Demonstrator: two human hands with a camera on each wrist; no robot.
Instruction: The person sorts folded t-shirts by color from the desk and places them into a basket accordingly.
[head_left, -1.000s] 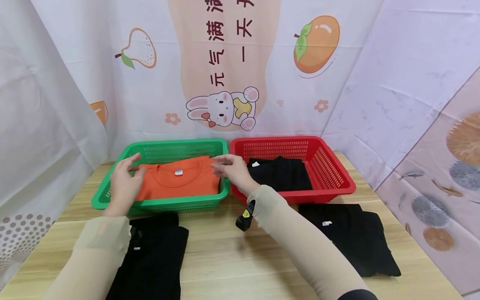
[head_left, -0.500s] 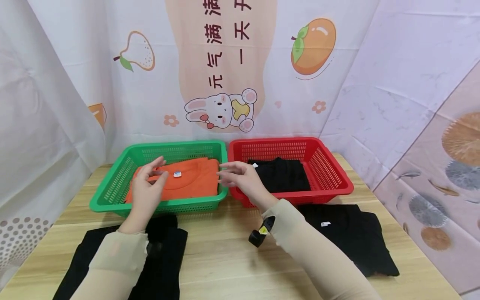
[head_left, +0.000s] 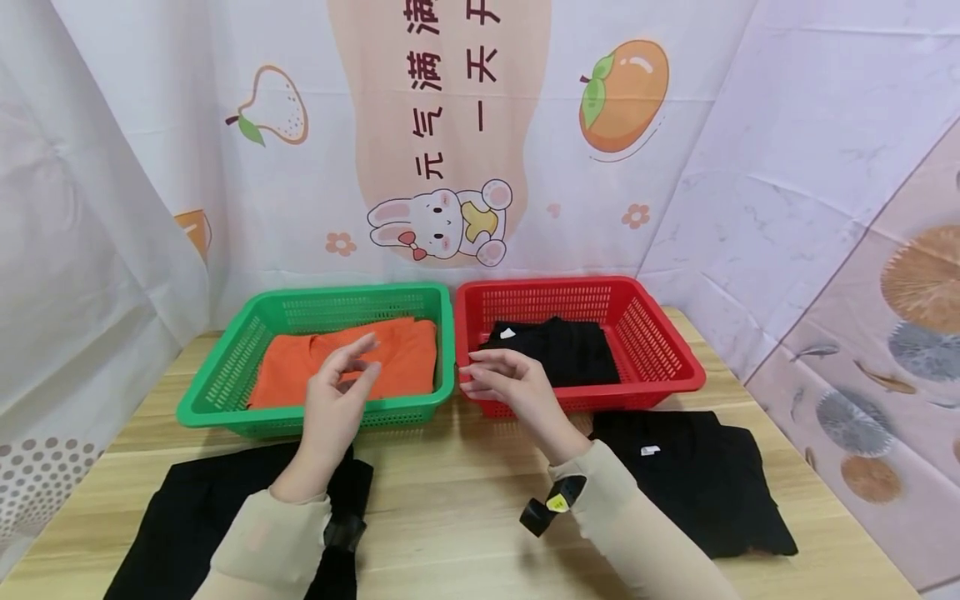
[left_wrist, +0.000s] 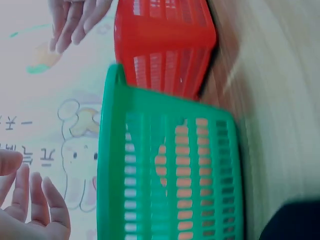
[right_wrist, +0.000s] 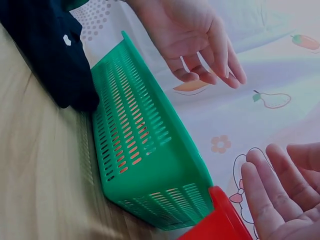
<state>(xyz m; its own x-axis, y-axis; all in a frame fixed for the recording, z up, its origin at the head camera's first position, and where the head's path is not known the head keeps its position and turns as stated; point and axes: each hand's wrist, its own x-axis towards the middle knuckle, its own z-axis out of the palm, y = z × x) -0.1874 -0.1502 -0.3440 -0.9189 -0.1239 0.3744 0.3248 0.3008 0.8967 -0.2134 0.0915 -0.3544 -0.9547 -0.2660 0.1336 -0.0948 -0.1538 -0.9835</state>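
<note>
My left hand (head_left: 339, 408) hovers over the front rim of the green basket (head_left: 197, 410), fingers loosely bent and nothing held. Inside that basket lies a folded orange T-shirt (head_left: 288, 371), its collar label hidden behind the hand. My right hand (head_left: 517, 392) is in the air before the near left corner of the red basket (head_left: 675, 385), fingers relaxed, holding nothing. A folded black shirt (head_left: 581, 354) with a white label lies in the red basket. In the right wrist view both the left hand (right_wrist: 195, 40) and the right hand (right_wrist: 285, 200) appear with bare, parted fingers.
A black garment (head_left: 195, 517) lies on the wooden table (head_left: 442, 500) at the front left, partly under my left forearm. Another folded black shirt (head_left: 697, 483) with a white label is at the right. A printed curtain (head_left: 300, 208) hangs right behind the baskets.
Both hands have drawn back toward me and to the right, my left hand leaving the left end of the green basket. The orange T-shirt stays in the basket.
</note>
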